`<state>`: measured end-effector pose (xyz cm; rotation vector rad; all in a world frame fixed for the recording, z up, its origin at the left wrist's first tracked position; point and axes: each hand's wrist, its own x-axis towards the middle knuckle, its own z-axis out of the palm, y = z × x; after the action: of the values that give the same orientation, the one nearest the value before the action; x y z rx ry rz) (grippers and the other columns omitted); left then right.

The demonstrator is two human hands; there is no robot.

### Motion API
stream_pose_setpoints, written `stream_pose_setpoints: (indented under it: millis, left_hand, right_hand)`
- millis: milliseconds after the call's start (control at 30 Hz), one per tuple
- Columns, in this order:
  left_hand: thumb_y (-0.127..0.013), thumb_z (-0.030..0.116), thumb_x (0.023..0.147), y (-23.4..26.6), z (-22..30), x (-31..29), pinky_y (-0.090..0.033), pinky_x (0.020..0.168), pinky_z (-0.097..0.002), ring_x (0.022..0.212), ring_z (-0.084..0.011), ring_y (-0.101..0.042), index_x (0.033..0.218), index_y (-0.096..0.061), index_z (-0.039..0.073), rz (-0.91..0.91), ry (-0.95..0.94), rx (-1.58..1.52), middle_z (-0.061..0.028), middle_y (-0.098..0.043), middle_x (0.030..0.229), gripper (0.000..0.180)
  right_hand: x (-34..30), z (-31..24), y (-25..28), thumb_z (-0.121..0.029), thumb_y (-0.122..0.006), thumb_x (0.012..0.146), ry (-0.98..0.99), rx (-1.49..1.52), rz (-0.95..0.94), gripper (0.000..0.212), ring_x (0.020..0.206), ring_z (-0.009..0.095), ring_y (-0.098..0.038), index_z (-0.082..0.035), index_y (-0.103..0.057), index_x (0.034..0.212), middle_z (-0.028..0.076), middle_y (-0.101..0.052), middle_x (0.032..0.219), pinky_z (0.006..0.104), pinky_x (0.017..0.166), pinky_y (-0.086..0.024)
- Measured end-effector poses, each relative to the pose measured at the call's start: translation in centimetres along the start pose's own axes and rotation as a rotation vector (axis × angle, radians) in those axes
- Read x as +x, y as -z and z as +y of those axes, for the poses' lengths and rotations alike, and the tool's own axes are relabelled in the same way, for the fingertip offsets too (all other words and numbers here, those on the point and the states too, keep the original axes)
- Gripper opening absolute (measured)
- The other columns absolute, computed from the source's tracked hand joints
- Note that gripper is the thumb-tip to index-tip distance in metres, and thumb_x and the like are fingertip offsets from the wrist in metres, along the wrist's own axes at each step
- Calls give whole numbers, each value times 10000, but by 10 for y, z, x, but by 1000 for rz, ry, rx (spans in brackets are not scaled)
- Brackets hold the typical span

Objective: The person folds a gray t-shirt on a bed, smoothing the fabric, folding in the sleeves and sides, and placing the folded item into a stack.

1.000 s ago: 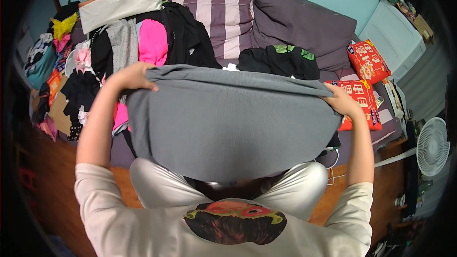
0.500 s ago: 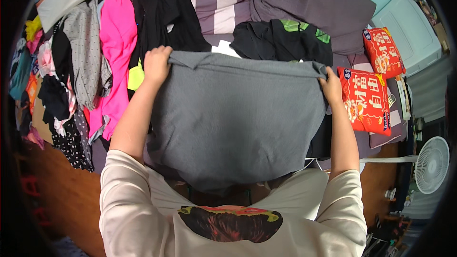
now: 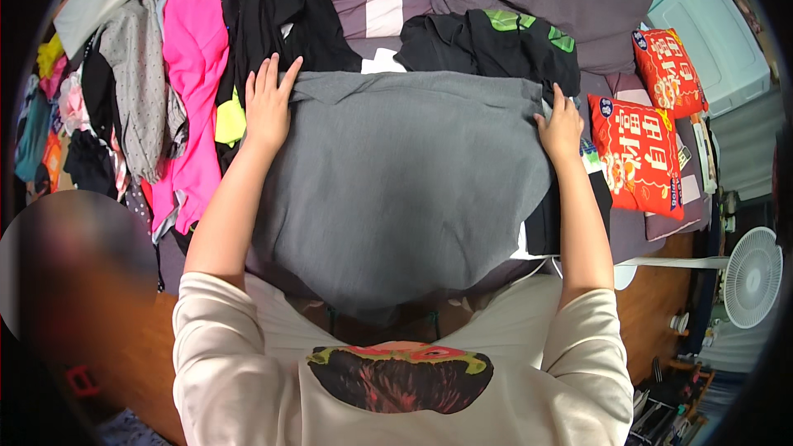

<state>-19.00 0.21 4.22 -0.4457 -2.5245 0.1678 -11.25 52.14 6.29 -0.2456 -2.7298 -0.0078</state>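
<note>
A dark grey piece of fabric (image 3: 405, 173), its garment kind unclear, lies spread in front of me, its near part hanging toward my lap. My left hand (image 3: 268, 107) rests by its far left corner, open, fingers spread and thumb at the fabric's edge. At the far right corner my right hand (image 3: 562, 128) is open too, thumb and fingers apart beside the edge. The fabric's far edge has a slight fold near the left corner. Just beyond it lies a folded black garment with green patches (image 3: 479, 45).
A pile of clothes stretches along the left, with a bright pink garment (image 3: 195, 58) and a grey dotted one (image 3: 132, 83). Red cushions (image 3: 636, 157) sit at the right on the sofa. A white fan (image 3: 752, 277) stands farther right. A blurred patch hides part of the lower left.
Both hands have loosened from gripping the fabric's far corners to open fingers. The grey fabric has come down flatter, and its right side sits farther left.
</note>
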Motion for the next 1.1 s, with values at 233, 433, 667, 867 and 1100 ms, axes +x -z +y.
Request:
stream_pose_setpoints:
  millis: [233,433,667,867,1100]
  left_hand:
    - [-837,138,652,93,39,-118,-358,1114,-502,1364,-398,-418,1285,-605,119,-367,-323,-770,-204,-446,1457,674]
    - [-911,274,564,134,54,-181,-293,1167,-511,1440,-396,-331,1362,-590,194,-776,-523,-894,-209,-372,1538,864]
    - [-839,133,660,85,32,-199,-379,1139,-458,1387,-298,-455,1326,-643,285,-693,-579,-686,-104,-496,1488,710]
    - [-615,224,956,57,11,-182,-503,951,-423,1087,-410,-650,1125,-689,-10,-897,160,-1099,-235,-690,1149,298]
    - [-564,433,959,5,16,-176,-468,1011,-458,1178,-431,-602,1203,-646,-57,-864,466,-788,-303,-639,1212,554]
  right_hand:
    - [-112,-81,99,-128,-766,785,483,574,-269,300,1084,325,-622,-79,-677,1068,111,-660,1107,447,963,-466]
    - [-192,-114,84,-259,-844,687,704,457,-571,462,1159,280,-570,-118,-692,1100,69,-645,1088,485,1110,-365]
    - [-214,-100,50,-257,-898,593,667,139,-664,734,1216,290,-542,-159,-624,1267,62,-616,1197,489,1134,-336]
    - [-189,-103,43,-68,-631,832,376,472,-850,221,894,337,-693,-86,-729,1030,149,-730,996,422,853,-533]
    - [-204,-176,61,-19,-631,815,431,632,-24,223,1006,360,-643,-56,-665,1033,147,-680,990,450,873,-504]
